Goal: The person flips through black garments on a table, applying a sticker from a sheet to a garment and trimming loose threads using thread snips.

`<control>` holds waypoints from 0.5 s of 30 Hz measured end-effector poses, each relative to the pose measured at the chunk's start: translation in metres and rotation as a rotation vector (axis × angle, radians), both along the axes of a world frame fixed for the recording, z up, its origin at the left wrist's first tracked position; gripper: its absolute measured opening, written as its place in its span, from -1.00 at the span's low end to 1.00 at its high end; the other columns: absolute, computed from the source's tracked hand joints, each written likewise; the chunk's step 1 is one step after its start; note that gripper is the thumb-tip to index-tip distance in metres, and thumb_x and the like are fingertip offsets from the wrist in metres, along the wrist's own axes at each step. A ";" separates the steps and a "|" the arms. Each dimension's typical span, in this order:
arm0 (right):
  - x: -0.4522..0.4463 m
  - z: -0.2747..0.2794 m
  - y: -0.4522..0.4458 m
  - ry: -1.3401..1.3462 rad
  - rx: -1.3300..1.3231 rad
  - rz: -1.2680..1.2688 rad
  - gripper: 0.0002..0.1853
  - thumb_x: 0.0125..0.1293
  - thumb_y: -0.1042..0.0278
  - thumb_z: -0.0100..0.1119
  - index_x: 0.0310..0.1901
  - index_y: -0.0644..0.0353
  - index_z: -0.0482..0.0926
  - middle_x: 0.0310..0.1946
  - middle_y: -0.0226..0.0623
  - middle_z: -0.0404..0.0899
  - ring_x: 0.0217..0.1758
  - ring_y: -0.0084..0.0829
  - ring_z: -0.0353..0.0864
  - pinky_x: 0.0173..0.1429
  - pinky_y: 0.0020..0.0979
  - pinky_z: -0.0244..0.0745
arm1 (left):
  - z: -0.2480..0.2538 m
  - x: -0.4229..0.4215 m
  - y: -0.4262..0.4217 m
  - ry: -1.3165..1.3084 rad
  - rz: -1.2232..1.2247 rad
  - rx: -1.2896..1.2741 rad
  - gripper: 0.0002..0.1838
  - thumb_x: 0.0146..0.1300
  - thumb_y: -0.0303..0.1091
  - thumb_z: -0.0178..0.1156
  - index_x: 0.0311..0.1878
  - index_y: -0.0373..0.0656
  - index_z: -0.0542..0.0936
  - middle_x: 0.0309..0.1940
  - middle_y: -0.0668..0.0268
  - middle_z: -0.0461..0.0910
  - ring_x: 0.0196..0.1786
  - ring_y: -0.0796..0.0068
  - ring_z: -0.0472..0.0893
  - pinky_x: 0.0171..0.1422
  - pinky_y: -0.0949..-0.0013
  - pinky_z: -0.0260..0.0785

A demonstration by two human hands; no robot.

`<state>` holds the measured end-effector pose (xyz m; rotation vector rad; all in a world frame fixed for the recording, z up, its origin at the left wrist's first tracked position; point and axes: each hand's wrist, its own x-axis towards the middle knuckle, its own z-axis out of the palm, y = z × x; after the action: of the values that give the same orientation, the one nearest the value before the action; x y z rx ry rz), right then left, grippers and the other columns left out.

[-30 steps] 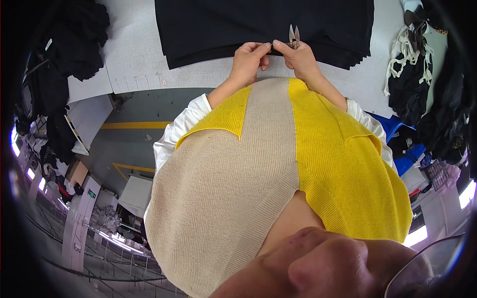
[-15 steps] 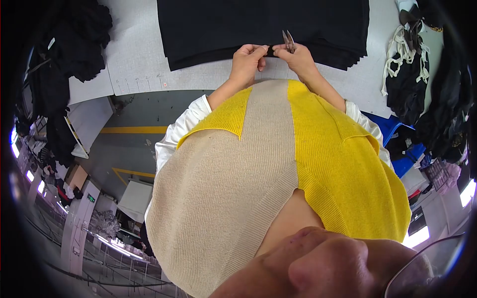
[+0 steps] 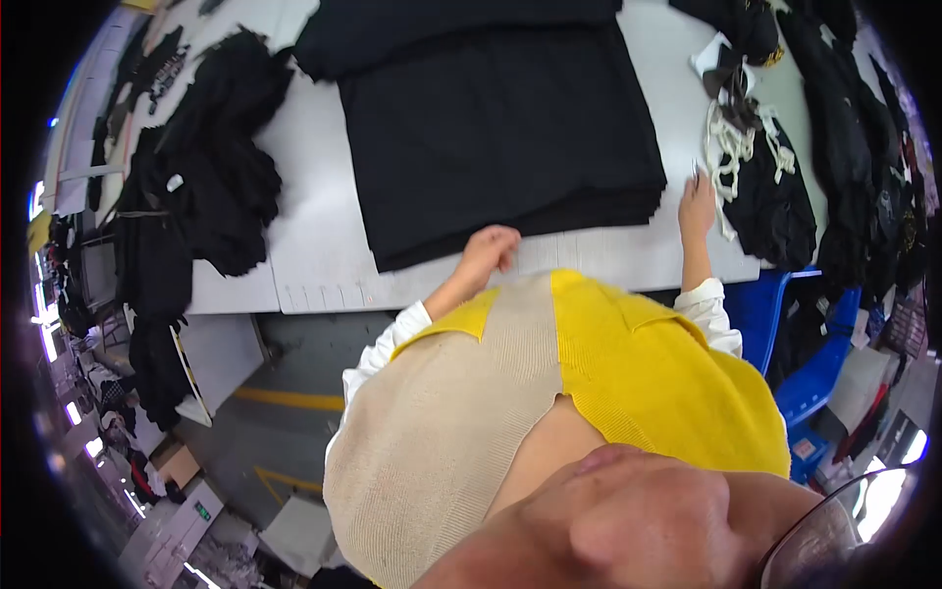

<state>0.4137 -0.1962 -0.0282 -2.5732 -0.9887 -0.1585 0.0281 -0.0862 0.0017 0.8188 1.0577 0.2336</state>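
A stack of black fabric pieces [image 3: 500,128] lies on the white table, its layered edge facing me. My left hand [image 3: 486,253] is at the front of that edge with curled fingers; whether a bit of cloth or thread is between them I cannot make out. Off to the right of the stack, my right hand [image 3: 698,208] is closed around small scissors [image 3: 696,171], of which only the metal tip shows. It is close to the white cords [image 3: 728,147] that lie with dark cloth.
Heaped black cloth [image 3: 211,157] covers the table's left part and hangs over its edge. More dark garments [image 3: 834,128] lie at the far right. Ruler-like marks line the front edge of the white table [image 3: 329,280]. A blue plastic chair [image 3: 819,368] stands at the lower right.
My right hand has left the fabric's front edge and moved right with the scissors. The left hand stays near that edge, fingers still curled. The view has shifted, showing more of the stack.
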 end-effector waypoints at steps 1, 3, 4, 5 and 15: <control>0.011 -0.011 -0.005 -0.011 -0.001 -0.022 -0.63 0.31 0.34 -0.03 0.14 0.13 0.44 -0.17 -0.10 0.53 -0.15 -0.10 0.52 -0.12 -0.24 0.42 | 0.002 -0.002 0.003 0.013 -0.051 0.028 -0.84 0.25 -0.38 0.08 -0.25 -0.25 0.58 -0.48 0.32 0.51 -0.58 0.62 0.40 -0.55 0.57 0.26; 0.020 -0.045 -0.012 -0.269 0.020 0.016 -0.61 0.28 0.31 0.01 0.13 0.23 0.43 -0.06 -0.10 0.52 -0.08 -0.13 0.52 0.01 -0.30 0.41 | 0.007 -0.007 0.013 -0.041 -0.099 0.155 -0.87 0.23 -0.39 0.10 -0.25 -0.22 0.58 -0.49 0.35 0.51 -0.59 0.62 0.40 -0.55 0.59 0.26; 0.012 -0.055 -0.013 -0.302 -0.064 0.038 -0.53 0.28 0.25 0.03 0.18 0.28 0.37 0.09 -0.08 0.46 0.08 -0.14 0.46 0.17 -0.27 0.33 | 0.015 -0.010 0.020 -0.061 -0.097 0.209 -0.87 0.23 -0.40 0.10 -0.25 -0.22 0.58 -0.48 0.34 0.52 -0.59 0.62 0.40 -0.55 0.59 0.26; 0.004 -0.070 -0.019 -0.183 -0.214 0.003 -0.42 0.28 0.16 0.04 0.26 0.30 0.27 0.23 -0.05 0.34 0.25 -0.10 0.33 0.29 -0.15 0.20 | 0.032 -0.010 0.029 -0.033 -0.054 0.228 -0.87 0.22 -0.39 0.11 -0.24 -0.22 0.58 -0.47 0.35 0.52 -0.57 0.64 0.41 -0.53 0.61 0.26; 0.051 0.056 0.098 -0.263 0.560 -0.011 -0.50 0.23 0.30 0.09 0.19 0.30 0.36 0.14 -0.07 0.43 0.22 -0.11 0.37 0.27 -0.22 0.22 | 0.219 -0.045 0.170 -0.002 0.542 1.597 -0.92 0.23 -0.44 0.11 -0.29 -0.23 0.55 -0.44 0.35 0.51 -0.46 0.58 0.36 -0.34 0.55 0.23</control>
<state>0.4643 -0.0978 0.0281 -2.0731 -0.8630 -0.6873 -0.0173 0.0841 0.2210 1.8891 0.9356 1.6694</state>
